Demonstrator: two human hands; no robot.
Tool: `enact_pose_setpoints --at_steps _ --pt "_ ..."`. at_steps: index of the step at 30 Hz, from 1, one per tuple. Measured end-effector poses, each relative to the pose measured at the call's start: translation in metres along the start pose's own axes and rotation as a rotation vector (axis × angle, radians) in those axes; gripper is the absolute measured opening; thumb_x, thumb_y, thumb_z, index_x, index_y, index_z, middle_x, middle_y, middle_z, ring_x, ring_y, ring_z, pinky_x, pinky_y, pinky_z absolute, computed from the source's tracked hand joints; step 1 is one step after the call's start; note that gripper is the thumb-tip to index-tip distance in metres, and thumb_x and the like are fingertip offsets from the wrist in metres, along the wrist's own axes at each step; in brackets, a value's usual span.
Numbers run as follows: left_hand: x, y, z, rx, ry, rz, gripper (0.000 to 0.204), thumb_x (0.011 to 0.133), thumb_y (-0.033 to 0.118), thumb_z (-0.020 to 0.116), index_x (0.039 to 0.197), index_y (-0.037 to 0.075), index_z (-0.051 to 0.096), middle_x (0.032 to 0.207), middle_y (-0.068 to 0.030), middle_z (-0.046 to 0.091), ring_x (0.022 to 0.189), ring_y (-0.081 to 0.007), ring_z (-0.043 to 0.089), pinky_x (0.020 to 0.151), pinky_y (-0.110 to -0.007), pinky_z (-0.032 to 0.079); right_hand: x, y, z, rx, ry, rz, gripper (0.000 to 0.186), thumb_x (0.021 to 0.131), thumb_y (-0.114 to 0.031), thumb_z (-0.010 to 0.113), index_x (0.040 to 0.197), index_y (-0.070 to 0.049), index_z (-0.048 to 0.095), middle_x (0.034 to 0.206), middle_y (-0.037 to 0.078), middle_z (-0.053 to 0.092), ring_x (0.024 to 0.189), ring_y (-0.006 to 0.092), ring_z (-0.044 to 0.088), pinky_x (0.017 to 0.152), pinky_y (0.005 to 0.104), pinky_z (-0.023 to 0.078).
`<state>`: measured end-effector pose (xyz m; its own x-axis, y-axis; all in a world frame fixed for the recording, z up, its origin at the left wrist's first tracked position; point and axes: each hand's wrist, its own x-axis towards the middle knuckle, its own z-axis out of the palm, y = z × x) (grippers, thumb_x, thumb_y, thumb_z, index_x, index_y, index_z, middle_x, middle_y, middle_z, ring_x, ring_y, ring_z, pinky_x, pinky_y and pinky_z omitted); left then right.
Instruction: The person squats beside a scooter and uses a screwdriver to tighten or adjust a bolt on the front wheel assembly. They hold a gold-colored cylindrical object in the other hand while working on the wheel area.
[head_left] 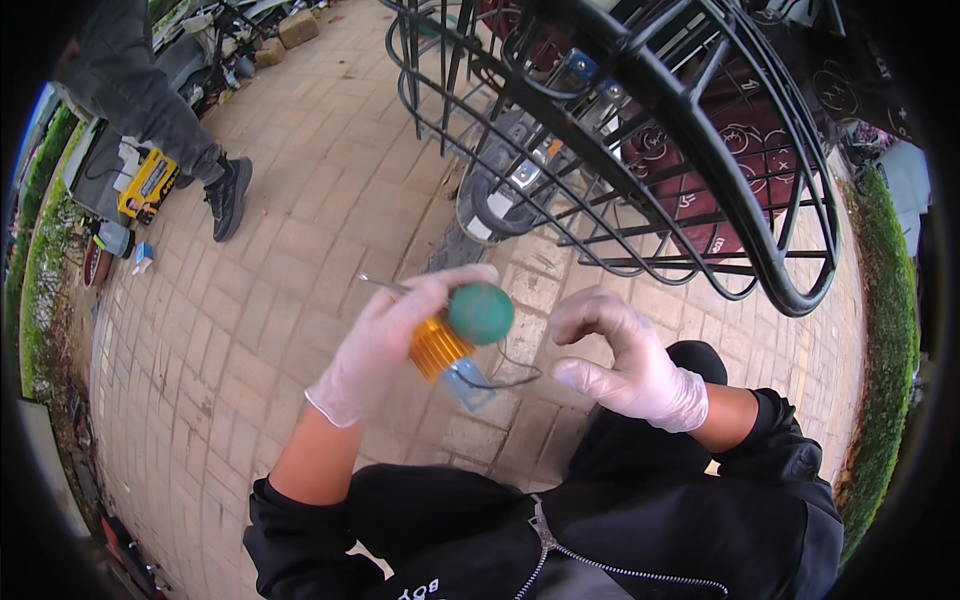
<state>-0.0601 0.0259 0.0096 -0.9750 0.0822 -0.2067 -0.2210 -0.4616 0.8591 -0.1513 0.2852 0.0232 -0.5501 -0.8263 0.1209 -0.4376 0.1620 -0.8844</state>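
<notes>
My left hand (385, 335), in a thin white glove, is closed round two things at once. One is a screwdriver with a round green handle end (480, 313); its thin metal shaft (383, 284) sticks out past the far side of the hand. Below the handle, the same hand holds a gold ribbed cylinder, like a finned lamp body (438, 350). A pale blue piece (470, 386) and a dark wire (515, 382) extend from the cylinder. To the right, my gloved right hand (630, 360) has curled fingers apart from the thumb, with nothing visible between them, near the wire's loop.
A black wire basket (690, 130) looms ahead, with a vehicle's wheel and fender (495, 205) beneath. A person's leg (165, 110) stands at far left, near a yellow box (150, 185). Paving bricks (300, 200) cover the ground; a hedge (885, 300) runs along the right.
</notes>
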Motion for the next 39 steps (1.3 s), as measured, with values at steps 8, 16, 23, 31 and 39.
enact_pose_setpoints --at_steps 8,16,23,31,39 --pt "0.000 0.000 0.036 0.141 -0.097 0.207 0.035 0.104 0.017 0.050 0.130 -0.005 0.061 0.124 -0.0114 0.064 0.111 -0.0153 0.059 0.097 -0.031 0.047 0.020 -0.054 -0.008 -0.457 0.012 -0.240 0.077 0.082 -0.030 0.082 0.144 -0.004 0.044 0.128 0.019 0.053 0.111 0.0372 0.062 0.087 0.0400 0.057" --pt "0.009 0.056 0.047 0.682 -0.613 0.256 0.042 0.096 0.026 0.064 0.128 -0.001 0.063 0.107 -0.0127 0.070 0.097 -0.0185 0.067 0.086 -0.031 0.052 -0.008 -0.096 -0.053 -0.353 -0.041 -0.381 0.069 0.076 -0.025 0.085 0.131 -0.003 0.050 0.109 0.015 0.063 0.097 0.0343 0.067 0.081 0.0379 0.057" --pt "0.037 0.099 0.021 0.776 -0.545 0.118 0.042 0.084 0.024 0.072 0.115 -0.006 0.071 0.099 -0.0141 0.073 0.094 -0.0214 0.069 0.086 -0.032 0.053 -0.001 -0.130 -0.069 -0.374 -0.109 -0.304 0.062 0.070 -0.027 0.090 0.119 -0.004 0.060 0.129 0.020 0.059 0.113 0.0332 0.064 0.097 0.0393 0.052" --pt "0.022 0.083 -0.029 0.329 -0.384 0.127 0.033 0.090 0.018 0.066 0.109 -0.008 0.072 0.101 -0.0133 0.074 0.091 -0.0170 0.070 0.084 -0.029 0.054 -0.004 -0.169 -0.084 -0.559 -0.166 -0.305 0.062 0.069 -0.025 0.090 0.118 -0.003 0.060 0.121 0.018 0.061 0.106 0.0322 0.066 0.090 0.0371 0.055" --pt "0.054 0.067 -0.069 -0.138 0.112 0.661 0.051 0.098 0.043 0.058 0.107 -0.006 0.069 0.088 -0.0113 0.069 0.080 -0.0200 0.066 0.073 -0.033 0.053 0.030 -0.199 -0.187 -0.650 0.195 -0.226 0.056 0.069 -0.026 0.077 0.117 -0.001 0.063 0.116 0.014 0.065 0.104 0.0242 0.065 0.096 0.0368 0.052"
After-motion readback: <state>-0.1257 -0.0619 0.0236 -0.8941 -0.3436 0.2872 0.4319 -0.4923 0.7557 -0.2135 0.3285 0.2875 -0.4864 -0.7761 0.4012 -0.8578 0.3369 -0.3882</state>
